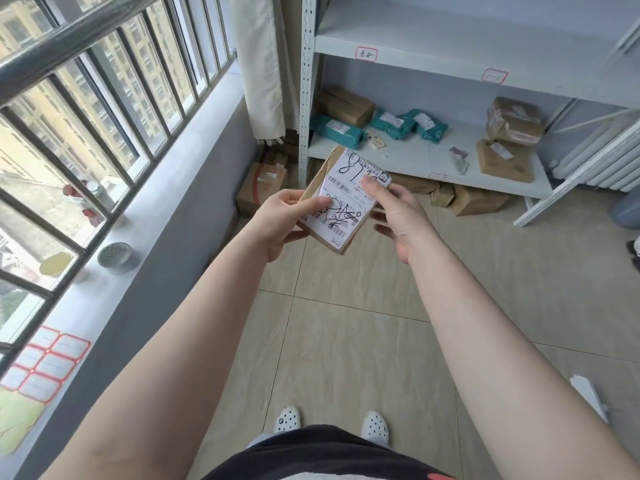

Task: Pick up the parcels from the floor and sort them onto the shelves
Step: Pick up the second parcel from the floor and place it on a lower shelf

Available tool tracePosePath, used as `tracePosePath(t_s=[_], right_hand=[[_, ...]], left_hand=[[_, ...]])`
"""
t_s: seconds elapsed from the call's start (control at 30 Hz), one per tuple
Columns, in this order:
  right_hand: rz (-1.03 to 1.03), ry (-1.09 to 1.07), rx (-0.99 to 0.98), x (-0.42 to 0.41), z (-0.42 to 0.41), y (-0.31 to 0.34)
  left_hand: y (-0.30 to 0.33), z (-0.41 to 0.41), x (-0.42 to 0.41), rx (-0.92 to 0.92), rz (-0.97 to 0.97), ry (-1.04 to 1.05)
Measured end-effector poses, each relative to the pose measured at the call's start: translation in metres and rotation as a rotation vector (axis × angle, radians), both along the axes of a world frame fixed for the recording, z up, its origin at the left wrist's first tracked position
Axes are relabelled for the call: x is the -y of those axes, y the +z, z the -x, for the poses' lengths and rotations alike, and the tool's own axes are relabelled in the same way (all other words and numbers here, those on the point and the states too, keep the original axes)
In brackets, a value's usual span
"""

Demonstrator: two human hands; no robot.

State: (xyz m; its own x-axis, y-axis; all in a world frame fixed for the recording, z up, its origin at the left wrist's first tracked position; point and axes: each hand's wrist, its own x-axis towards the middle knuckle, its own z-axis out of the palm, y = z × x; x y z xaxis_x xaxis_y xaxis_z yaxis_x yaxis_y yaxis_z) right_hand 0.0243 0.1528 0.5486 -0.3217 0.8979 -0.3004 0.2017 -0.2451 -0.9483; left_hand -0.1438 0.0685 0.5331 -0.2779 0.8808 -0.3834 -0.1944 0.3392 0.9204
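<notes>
A small brown cardboard parcel (341, 199) with a white shipping label marked in black pen is held up in front of me. My left hand (277, 223) grips its left edge, thumb on the label. My right hand (398, 216) touches the parcel's right side with spread fingers, the forefinger lying on the label. Ahead stands a white metal shelf unit (415, 157). Its lower shelf carries brown boxes (514, 121) and teal mailer bags (337, 129). The shelf above (450, 53) bears red-framed tags on its front edge.
More brown boxes (261, 183) lie on the tiled floor under and left of the shelf unit. A barred window and a grey sill (145, 216) with tape rolls and label sheets run along my left. A white radiator (595, 161) stands at the right.
</notes>
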Motion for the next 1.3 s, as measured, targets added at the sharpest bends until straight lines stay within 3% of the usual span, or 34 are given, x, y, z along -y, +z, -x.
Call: tracePosePath(t_s=[0.13,0.27,0.37,0.53,0.7,0.83,1.0,1.3], right_hand=[[-0.220,0.178,0.225,-0.015,-0.008,0.013],[-0.171,0.446,0.336,-0.021,-0.007,0.021],[-0.155,0.392,0.298,-0.020,-0.005,0.013],[-0.060,0.095,0.105,-0.011,0.001,0.001],[0.142,-0.088,-0.149,0.001,0.013,-0.005],[0.205,-0.025,-0.210,0.011,0.019,-0.012],[0.118,0.053,-0.076,0.005,0.014,-0.014],[0.046,0.028,-0.098,-0.013,0.018,-0.016]], left_hand=[[0.007,0.013,0.001,-0.079,-0.003,-0.058],[0.018,0.019,0.002,-0.246,0.013,-0.199],[0.018,0.023,0.000,-0.261,-0.012,-0.173],[0.002,0.011,-0.007,-0.353,-0.018,0.146],[-0.016,-0.011,-0.004,-0.089,0.100,0.135],[-0.016,-0.019,-0.008,0.071,-0.062,0.125],[-0.008,-0.001,-0.009,0.006,-0.118,0.058],[-0.005,0.011,-0.036,0.057,-0.119,0.109]])
